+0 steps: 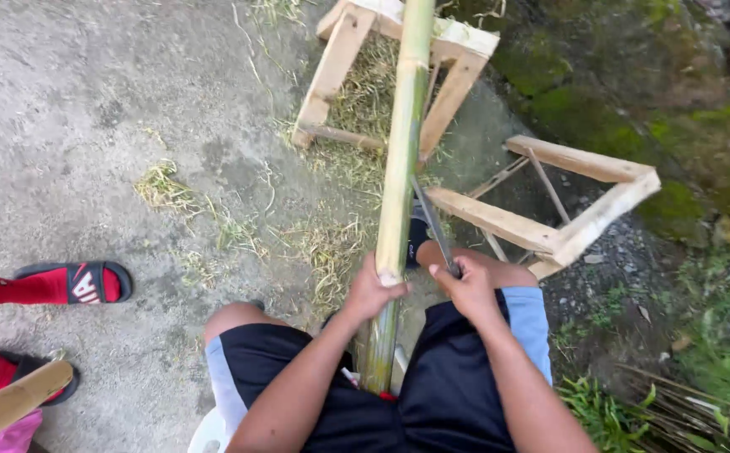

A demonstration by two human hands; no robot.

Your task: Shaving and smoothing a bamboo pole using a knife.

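The left hand (373,291) wraps tight around a green bamboo pole (400,168) that runs away from it over a wooden frame (457,50). Just beside it, the right hand (468,288) is closed on a knife (434,225), its blade laid against the pole's right edge. Bare concrete ground (88,126) lies open leftward; a second wooden frame (566,226) crowds the right. The pole's near end is hidden between the knees, its far end cut off.
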